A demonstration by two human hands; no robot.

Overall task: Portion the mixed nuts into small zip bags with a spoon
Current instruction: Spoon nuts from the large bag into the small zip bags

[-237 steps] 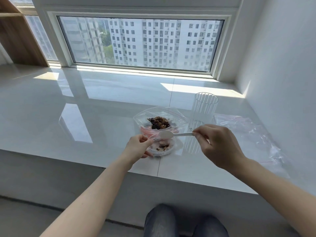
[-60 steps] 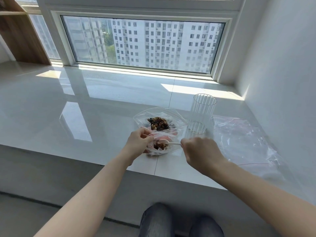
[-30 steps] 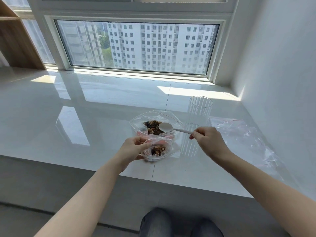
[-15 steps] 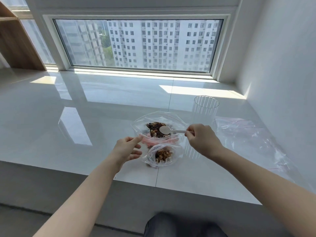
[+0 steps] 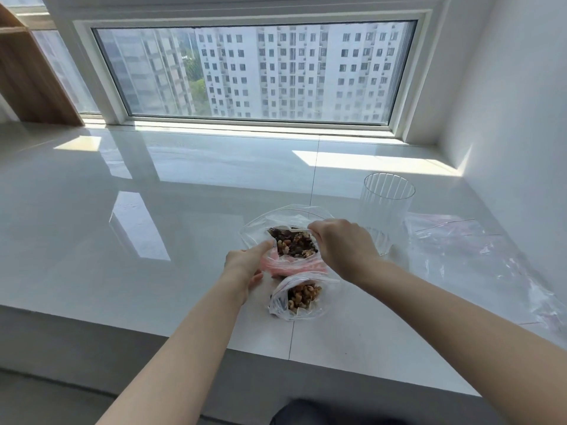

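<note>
Risks: slack film of large bag (image 5: pixel 277 265), mouth held open only by left hand (image 5: pixel 245 263) with fingers curled on near rim, liable to fold shut or slide on glossy tabletop (image 5: pixel 153 210) under a push from the spoon; spill of mixed nuts (image 5: pixel 293 242) likely from an overfull scoop or a tilted handle; small zip bag (image 5: pixel 296 297), lying unsupported just in front of large bag with mouth gaping, apt to sag flat and shed contents; clear ribbed cup (image 5: pixel 385 210), close beside right hand (image 5: pixel 339 250), open to a knock from wrist or forearm.

Spoon (image 5: pixel 299 230): pale, thin handle, apparently plastic; pinched by curled fingers of right hand, bowl hidden among nuts inside large bag.

Nuts: brown and dark lumps, irregular, dry-looking; one heap in large bag, lighter portion in small zip bag.

Bags: thin, clear, crinkled; pinkish-red seal strips; spare empty bags (image 5: pixel 460 240) flat at right, well apart.

Tabletop: white, polished, highly reflective, tile joint visible.
</note>
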